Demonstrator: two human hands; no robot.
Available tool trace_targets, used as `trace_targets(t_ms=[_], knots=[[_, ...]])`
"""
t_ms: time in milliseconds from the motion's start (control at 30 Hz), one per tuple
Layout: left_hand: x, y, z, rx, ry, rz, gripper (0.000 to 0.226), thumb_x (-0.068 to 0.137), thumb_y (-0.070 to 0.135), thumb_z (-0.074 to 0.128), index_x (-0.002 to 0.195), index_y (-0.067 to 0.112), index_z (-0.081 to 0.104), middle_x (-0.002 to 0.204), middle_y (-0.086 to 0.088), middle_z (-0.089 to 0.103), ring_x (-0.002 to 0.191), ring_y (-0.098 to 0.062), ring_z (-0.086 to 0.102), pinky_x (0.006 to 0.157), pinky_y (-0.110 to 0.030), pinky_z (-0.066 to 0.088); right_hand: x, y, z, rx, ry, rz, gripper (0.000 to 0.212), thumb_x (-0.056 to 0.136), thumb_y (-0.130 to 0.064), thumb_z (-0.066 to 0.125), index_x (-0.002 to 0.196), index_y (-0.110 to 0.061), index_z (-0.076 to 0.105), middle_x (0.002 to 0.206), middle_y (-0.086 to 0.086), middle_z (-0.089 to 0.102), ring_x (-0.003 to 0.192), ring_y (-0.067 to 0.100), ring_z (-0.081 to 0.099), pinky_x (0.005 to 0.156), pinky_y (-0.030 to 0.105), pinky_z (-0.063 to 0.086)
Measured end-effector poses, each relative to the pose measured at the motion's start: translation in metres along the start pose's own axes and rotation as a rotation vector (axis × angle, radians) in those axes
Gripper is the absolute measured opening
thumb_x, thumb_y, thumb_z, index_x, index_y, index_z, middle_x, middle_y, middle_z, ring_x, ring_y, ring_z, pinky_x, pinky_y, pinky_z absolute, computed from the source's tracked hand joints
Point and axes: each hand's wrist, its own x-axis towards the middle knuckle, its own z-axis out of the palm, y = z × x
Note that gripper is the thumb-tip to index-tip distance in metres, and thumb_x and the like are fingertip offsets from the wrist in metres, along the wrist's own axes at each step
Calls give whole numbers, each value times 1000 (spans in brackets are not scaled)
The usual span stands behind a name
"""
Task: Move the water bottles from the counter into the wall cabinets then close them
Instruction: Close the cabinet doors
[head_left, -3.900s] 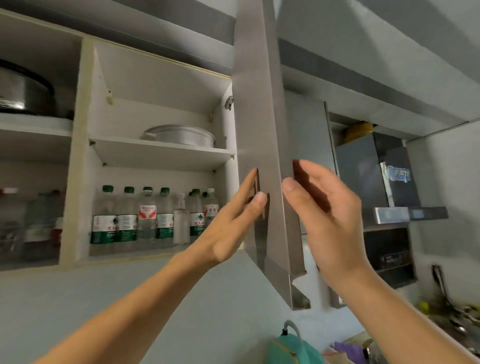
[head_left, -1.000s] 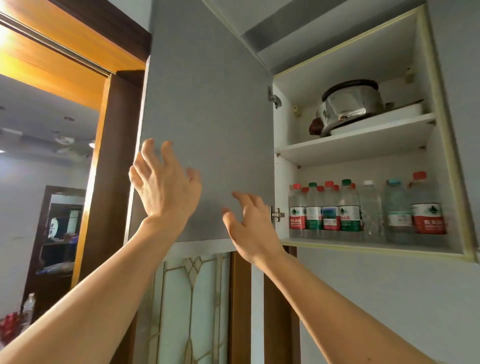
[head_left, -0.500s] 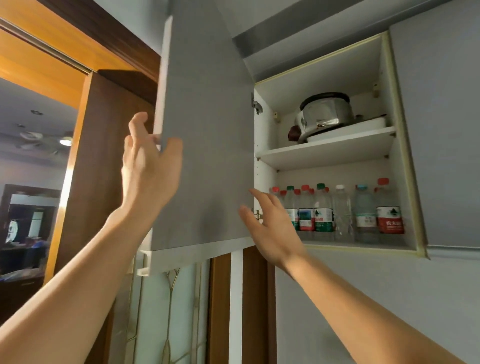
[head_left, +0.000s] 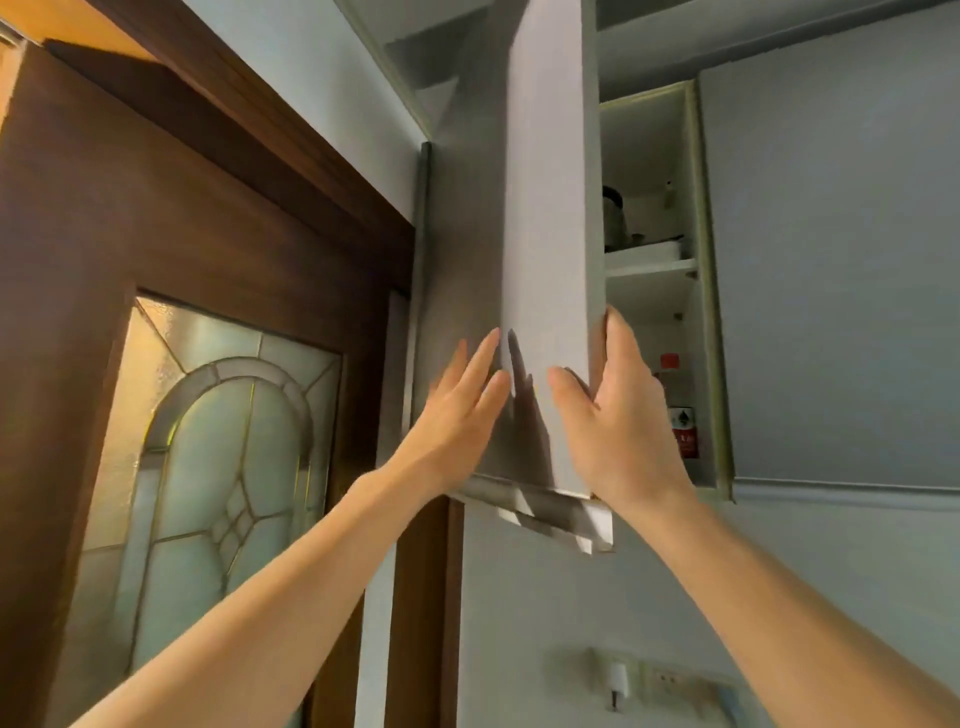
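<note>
Closing step judged in hand: cabinet door (head_left: 545, 260) seen half swung, edge-on. Right hand (head_left: 623, 410) was clamped on its free edge, thumb on the face; left hand (head_left: 462, 410) was laid flat against it, fingers straight. Water bottles (head_left: 680, 410) glimpsed inside, right of the door. Next, a push shut was likely called for

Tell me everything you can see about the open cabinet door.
The cabinet door is a tall, matte grey panel, hinged on its left and swung partly open, seen nearly edge-on. A pale lipped strip runs under its bottom edge. The left hand lies flat against it; the right hand grips its free edge.
</note>
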Motion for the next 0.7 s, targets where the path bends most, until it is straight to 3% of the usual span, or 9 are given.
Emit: trace_targets(t_ms=[67, 167, 233, 333, 400, 500, 700], knots=[[6, -6, 35, 18, -17, 29, 56, 100, 68, 19, 150, 63, -7, 169, 17, -11, 157, -22, 8, 118, -40, 7, 2, 19, -15, -94, 60, -21, 69, 102, -16, 59, 159, -8, 21, 147, 1, 49, 120, -9, 38, 72, -15, 26], [15, -9, 80, -40, -13, 79, 62, 95, 75, 19, 147, 65, -13, 168, 19, -12, 156, -23, 12, 117, -42, 18, 6, 51, -34, -247, 119, -28, 74, 101, -16, 60, 160, -9, 17, 159, 6, 38, 133, 4, 30, 82, -16, 15], [24, -9, 105, -54, 18, 81, 62, 94, 78, 20, 145, 68, -13, 166, 22, -17, 158, -21, -1, 120, -51, 17, 8, 75, -46, -362, 109, -38, 77, 102, -20, 59, 162, -14, 11, 163, 4, 30, 135, 7, 30, 94, -7, 17], [36, -9, 137, 32, 83, 107, 63, 94, 76, 20, 147, 65, -13, 165, 23, -21, 155, -15, -15, 121, -45, 3, 9, 112, -62, -517, 60, -57, 84, 102, -28, 56, 162, -18, -3, 166, -2, 15, 138, 16, 36, 96, 21, 35], [44, -10, 155, 75, 119, 109, 65, 97, 73, 21, 152, 58, -9, 166, 20, -19, 155, -15, -15, 121, -41, 2, 11, 133, -71, -556, -15, -52, 91, 102, -29, 55, 160, -19, -14, 167, -6, 2, 151, 16, 16, 104, 24, 30], [55, -12, 177, 82, 156, 86, 66, 98, 66, 23, 158, 49, -1, 167, 16, -16, 156, -17, -13, 124, -45, 8, 21, 160, -87, -630, -108, -61, 96, 102, -28, 56, 157, -10, -20, 169, 3, -7, 155, 17, -6, 119, 26, 14], [70, -10, 209, 123, 230, 98, 67, 103, 55, 35, 162, 35, 11, 171, -4, -6, 156, -27, -7, 126, -52, 11, 35, 204, -108, -829, -160, -50, 103, 98, -47, 55, 157, -9, -20, 169, 3, -11, 155, 24, -12, 123, 41, 11]])
